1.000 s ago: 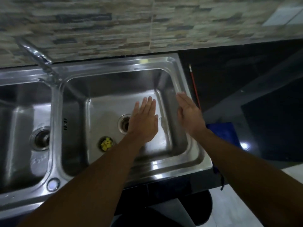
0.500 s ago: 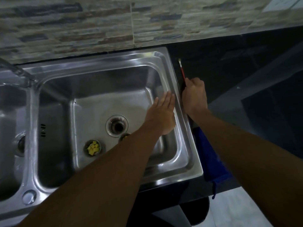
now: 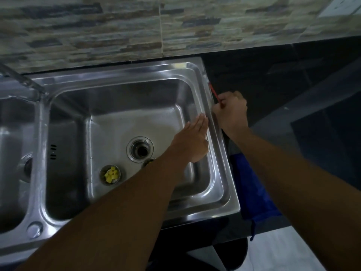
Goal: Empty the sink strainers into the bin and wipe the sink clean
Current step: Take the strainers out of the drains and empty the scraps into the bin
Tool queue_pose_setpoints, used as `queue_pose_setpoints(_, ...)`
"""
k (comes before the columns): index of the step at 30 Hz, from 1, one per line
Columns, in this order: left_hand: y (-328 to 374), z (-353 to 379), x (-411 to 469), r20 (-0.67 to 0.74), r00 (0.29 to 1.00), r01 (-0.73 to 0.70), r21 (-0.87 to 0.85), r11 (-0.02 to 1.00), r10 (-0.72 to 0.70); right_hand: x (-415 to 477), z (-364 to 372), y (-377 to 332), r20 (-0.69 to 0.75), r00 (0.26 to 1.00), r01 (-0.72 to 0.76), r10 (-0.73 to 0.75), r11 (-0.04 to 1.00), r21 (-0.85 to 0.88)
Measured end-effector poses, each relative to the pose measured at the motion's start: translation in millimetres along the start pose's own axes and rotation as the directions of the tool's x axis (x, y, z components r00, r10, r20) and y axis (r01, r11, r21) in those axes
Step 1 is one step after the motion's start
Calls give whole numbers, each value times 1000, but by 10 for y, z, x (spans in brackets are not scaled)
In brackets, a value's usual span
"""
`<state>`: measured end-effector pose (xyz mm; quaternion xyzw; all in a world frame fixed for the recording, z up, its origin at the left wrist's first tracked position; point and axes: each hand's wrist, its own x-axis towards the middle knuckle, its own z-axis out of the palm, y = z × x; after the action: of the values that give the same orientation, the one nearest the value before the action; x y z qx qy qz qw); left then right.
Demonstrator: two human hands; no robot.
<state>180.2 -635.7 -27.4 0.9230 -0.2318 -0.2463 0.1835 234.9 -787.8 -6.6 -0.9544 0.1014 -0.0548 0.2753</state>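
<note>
Right hand [image 3: 230, 112] is fisted around a thin red stick [image 3: 214, 92] on the dark counter [image 3: 273, 79], just outside the right rim of the sink [image 3: 216, 145]. Stick's far end pokes out past the knuckles, toward the wall; the near end is hidden in the fist.

Left hand [image 3: 192, 142] is flat, fingers [image 3: 201, 122] together and extended, holding nothing. It hovers over the right basin's inner right wall, fingertips close to the rim, just left of the fist. Can't tell if it touches the steel.

Strainer [image 3: 110, 174] with yellow bits sits on the basin floor, well left of and nearer than the left hand, out of its drain. Open drain [image 3: 139, 150] is between it and the left wrist. A second small round piece [image 3: 148, 162] shows at the forearm edge, mostly hidden.

Blue cloth [image 3: 252, 184] lies on the counter under the right forearm, touching the sink's right edge. Left basin [image 3: 13, 153] partly in frame, its drain at the edge. Faucet [image 3: 21, 79] far left of both hands.
</note>
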Motion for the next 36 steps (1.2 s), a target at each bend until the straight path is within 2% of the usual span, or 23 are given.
queue_pose_setpoints(2, -72, 33, -97, -34, 999, 5, -11, 1000, -5, -107, 0, -74, 1, 995, 95, -95, 995, 40)
queue_pose_setpoints(6, -369, 171, -460, -49, 995, 81, -57, 995, -84, -365, 79, -267, 105, 963, 246, -248, 969, 34)
queue_pose_setpoints(12, -988, 329, -1233, -31, 966, 255, -68, 965, -257, -901, 373, -582, 191, 835, 521, -517, 853, 30)
queue_pose_setpoints(15, -1287, 383, -1638, -16, 942, 336, -30, 942, -336, -1167, 581, -696, 303, 810, 522, -502, 853, 16)
queue_pose_setpoints(19, -1638, 491, -2088, -35, 894, 445, -43, 895, -446, -1512, 790, -842, 444, 739, 568, -507, 823, -7)
queue_pose_setpoints(21, -1785, 537, -2240, -11, 859, 507, -115, 854, -511, -1650, 881, -941, 535, 708, 564, -461, 825, -36)
queue_pose_setpoints(23, -1910, 566, -2320, 77, 812, 581, -199, 789, -578, -1751, 960, -1028, 606, 677, 560, -417, 827, -57)
queue_pose_setpoints(26, -2059, 604, -2287, 138, 780, 621, -294, 727, -611, -1890, 1035, -1159, 626, 668, 558, -402, 827, -65)
queue_pose_setpoints(30, -2211, 683, -2149, 195, 779, 626, -293, 722, -596, -1960, 1117, -1289, 688, 660, 519, -300, 845, -129)
queue_pose_setpoints(34, -2321, 833, -2022, 189, 777, 627, -309, 715, -600, -1951, 1191, -1316, 696, 672, 473, -254, 870, -140)
queue_pose_setpoints(36, -2378, 879, -1950, 137, 793, 601, -337, 724, -594, -1959, 1228, -1303, 692, 678, 461, -247, 876, -139)
